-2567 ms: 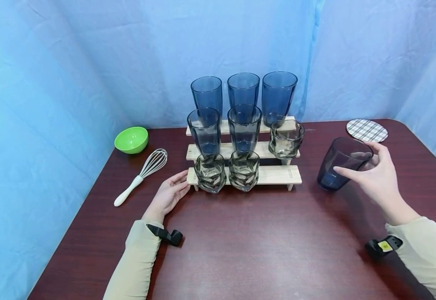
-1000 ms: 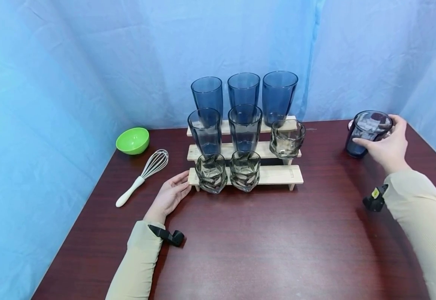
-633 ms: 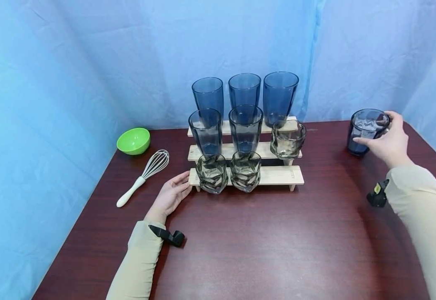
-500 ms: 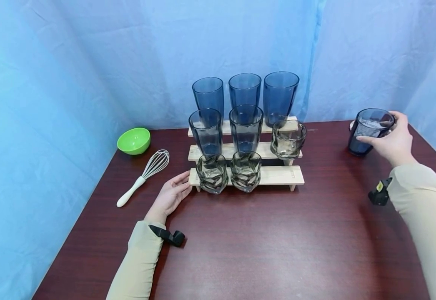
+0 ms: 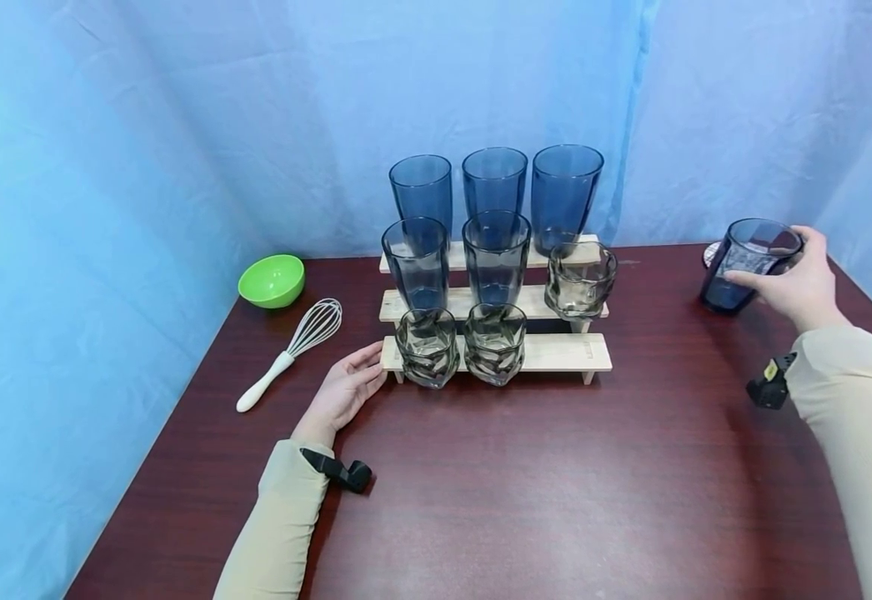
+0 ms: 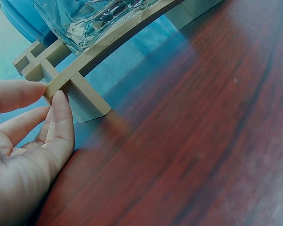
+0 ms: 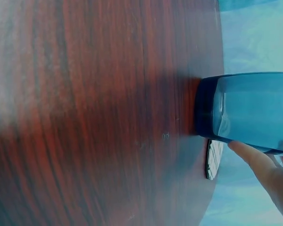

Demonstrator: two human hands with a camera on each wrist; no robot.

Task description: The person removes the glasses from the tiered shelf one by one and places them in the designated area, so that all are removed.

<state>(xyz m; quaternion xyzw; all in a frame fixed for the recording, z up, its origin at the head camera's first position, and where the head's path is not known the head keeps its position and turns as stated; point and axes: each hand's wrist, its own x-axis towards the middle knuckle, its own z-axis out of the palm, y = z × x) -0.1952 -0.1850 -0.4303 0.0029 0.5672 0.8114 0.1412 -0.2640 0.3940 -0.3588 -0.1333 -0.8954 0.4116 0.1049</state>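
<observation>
My right hand [image 5: 803,285] grips a tall dark-blue glass tumbler [image 5: 744,262] at the back right, thumb on the near side. The tumbler leans a little, its base close over the table, as the right wrist view shows. Behind it a round plaid coaster [image 5: 709,253] is mostly hidden. With thumb and fingers, my left hand [image 6: 28,141] pinches the left end of the lowest plank of a three-tier wooden stand [image 5: 559,352]. On the stand are three blue tumblers [image 5: 490,182] on top, two greyer tumblers [image 5: 417,267] and a short faceted glass [image 5: 580,283] midway, and two faceted glasses [image 5: 494,343] below.
A green bowl [image 5: 272,282] sits at the table's left edge, with a white-handled whisk [image 5: 290,354] in front of it. Blue cloth [image 5: 346,83] hangs behind and at both sides of the dark red table [image 5: 496,492].
My right hand has carried the tumbler back and to the right, up to the coaster, which it now largely covers. The left hand stays on the stand's end.
</observation>
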